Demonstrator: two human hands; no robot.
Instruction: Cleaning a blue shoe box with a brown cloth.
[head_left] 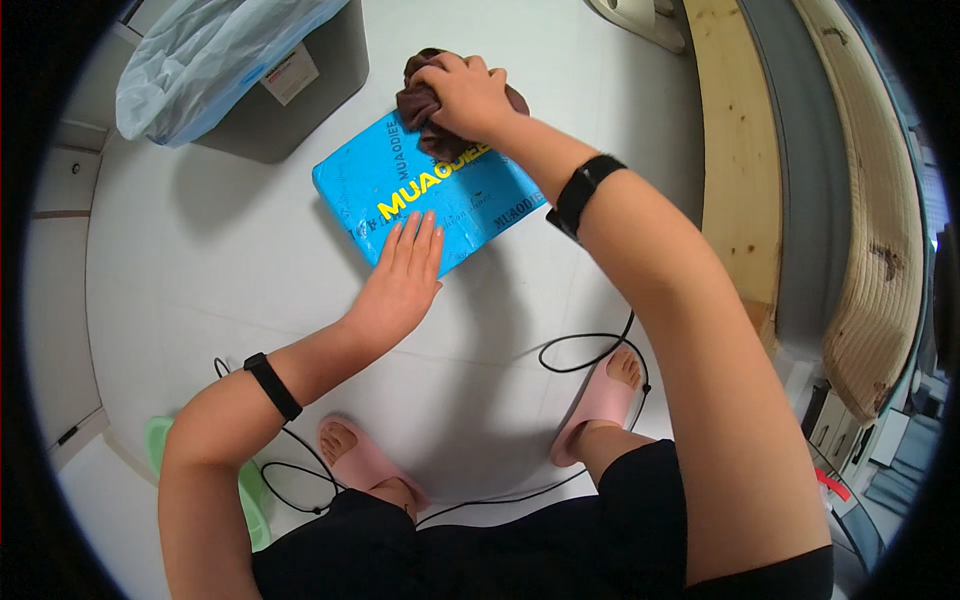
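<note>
A bright blue box (350, 178) with yellow and dark lettering lies on the white floor in front of me. My right hand (466, 97) grips a dark brown cloth (420, 105), which is bunched against the box's far right part. Fingers together and stretched out, my left hand (405, 275) lies flat on the near left edge of the box. Part of the box's far side is hidden under the cloth and my right hand. A black band sits on each of my forearms.
A grey trash bin (330, 90) with a pale blue liner (215, 60) stands at the far left. Wooden bed-like framing (735, 150) runs along the right. Black cables (575, 368) loop near my pink slippers (365, 462). A green basin (252, 500) lies at lower left.
</note>
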